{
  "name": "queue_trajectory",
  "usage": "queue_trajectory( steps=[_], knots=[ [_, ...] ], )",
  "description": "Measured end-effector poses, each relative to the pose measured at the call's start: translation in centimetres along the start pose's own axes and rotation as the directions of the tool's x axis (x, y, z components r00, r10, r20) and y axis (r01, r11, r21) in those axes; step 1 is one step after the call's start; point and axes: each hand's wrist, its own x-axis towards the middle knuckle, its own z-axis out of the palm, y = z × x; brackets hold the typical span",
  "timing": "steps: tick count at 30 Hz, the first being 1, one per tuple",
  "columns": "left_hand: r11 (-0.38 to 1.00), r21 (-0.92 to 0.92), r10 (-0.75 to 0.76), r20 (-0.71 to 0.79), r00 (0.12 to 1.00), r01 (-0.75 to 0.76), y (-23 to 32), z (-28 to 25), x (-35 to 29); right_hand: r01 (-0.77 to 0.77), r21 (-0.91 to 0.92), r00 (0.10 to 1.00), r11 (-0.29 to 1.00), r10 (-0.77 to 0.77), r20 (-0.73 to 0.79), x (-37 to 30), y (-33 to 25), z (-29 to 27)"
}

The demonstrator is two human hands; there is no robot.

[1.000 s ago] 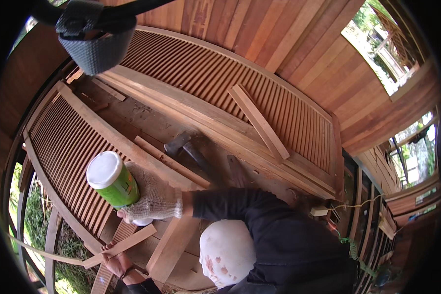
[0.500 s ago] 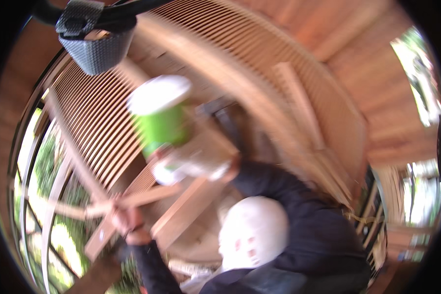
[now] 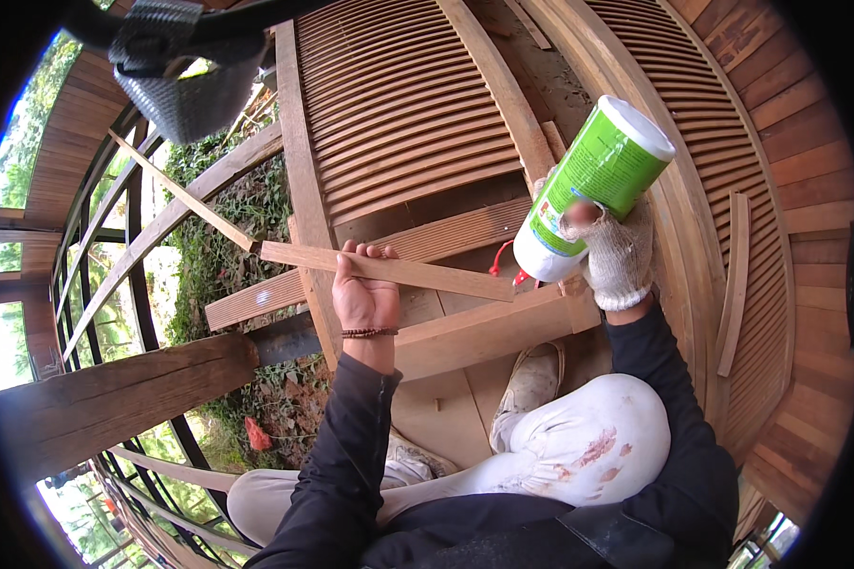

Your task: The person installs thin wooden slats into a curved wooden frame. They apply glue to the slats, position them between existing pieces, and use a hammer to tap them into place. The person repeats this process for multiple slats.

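My bare left hand, with a beaded bracelet at the wrist, grips a flat wooden strip. Its fingers curl over the top edge of the wood. In my right hand, which wears a knitted glove, I hold a green and white plastic bottle. The bottle tilts, its lower white end pointing down and left toward the strip's right end. A small red tip shows there, with a red strand beside it. Whether the tip touches the wood I cannot tell.
Slatted wooden panels curve away ahead and to the right. A wooden beam crosses in front of my knees. At left stand a thick post, a thin stick and black railings over plants. A loose slat lies at right.
The view has swung, and the blur is gone. The bottle now appears farther right and tips the other way, its lower end near the strip. Both hands keep their hold.
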Motion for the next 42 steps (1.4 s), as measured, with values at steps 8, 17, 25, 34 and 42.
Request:
queue_trajectory(
  steps=[8, 17, 25, 34, 42],
  knots=[
    [1.0, 0.011, 0.017, -0.019, 1.0, -0.017, -0.8, 0.2, 0.0, 0.008, -0.086, 1.0, 0.996, -0.008, 0.001, -0.4, 0.1, 0.2],
    [0.999, 0.0, 0.039, -0.009, 0.999, -0.039, -0.1, 0.6, 0.0, -0.039, 0.066, 0.998, 0.997, 0.042, -0.037, -0.4, -0.6, 1.5],
    [0.999, 0.002, 0.043, -0.022, 0.999, -0.043, 0.1, 1.0, -0.2, -0.037, 0.0, 0.996, 0.999, 0.037, -0.084, 0.3, 1.6, -0.9],
    [0.998, 0.039, 0.05, -0.001, 0.999, -0.05, 0.5, 1.4, -0.6, 0.007, 0.068, 0.993, 0.998, 0.001, -0.115, 0.5, 0.9, 0.5],
    [0.998, 0.058, -0.003, -0.12, 0.993, 0.01, 1.0, 2.4, -1.3, -0.19, 0.333, 0.978, 0.924, 0.206, -0.013, 0.2, 0.8, -0.4]
  ],
)
